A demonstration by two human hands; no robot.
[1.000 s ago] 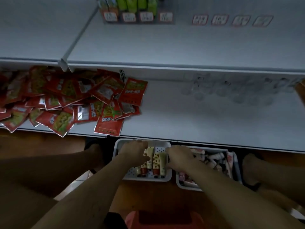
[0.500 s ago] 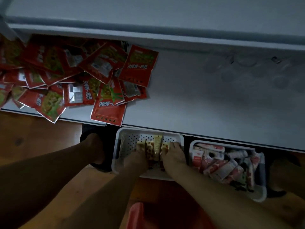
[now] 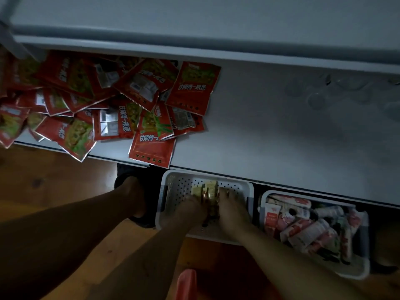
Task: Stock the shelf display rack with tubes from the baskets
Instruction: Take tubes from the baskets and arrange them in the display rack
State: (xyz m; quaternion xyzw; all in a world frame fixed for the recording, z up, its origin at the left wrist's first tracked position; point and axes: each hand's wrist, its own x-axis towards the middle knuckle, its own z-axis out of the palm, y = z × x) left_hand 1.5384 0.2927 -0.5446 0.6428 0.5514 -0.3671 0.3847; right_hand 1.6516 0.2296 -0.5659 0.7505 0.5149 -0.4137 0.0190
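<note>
A white perforated basket [image 3: 173, 191] stands on the floor under the shelf edge. Inside it lies a small bunch of yellow patterned tubes [image 3: 208, 190]. My left hand [image 3: 190, 210] and my right hand [image 3: 230, 207] are both down in this basket, pressed against the bunch from either side with fingers curled round it. A second white basket [image 3: 359, 271] to the right holds several pink and white tubes [image 3: 303, 228]. The white shelf [image 3: 270, 131] above the baskets is bare on its right half.
A heap of red snack packets [image 3: 104, 105] covers the shelf's left part, some hanging over its front edge. My feet in dark sandals [image 3: 132, 191] flank the baskets on a wooden floor. A red stool edge [image 3: 187, 284] shows at the bottom.
The view has tilted down and closer to the baskets. Both hands have closed in on the yellow tubes, gathering them into one tight bunch between them.
</note>
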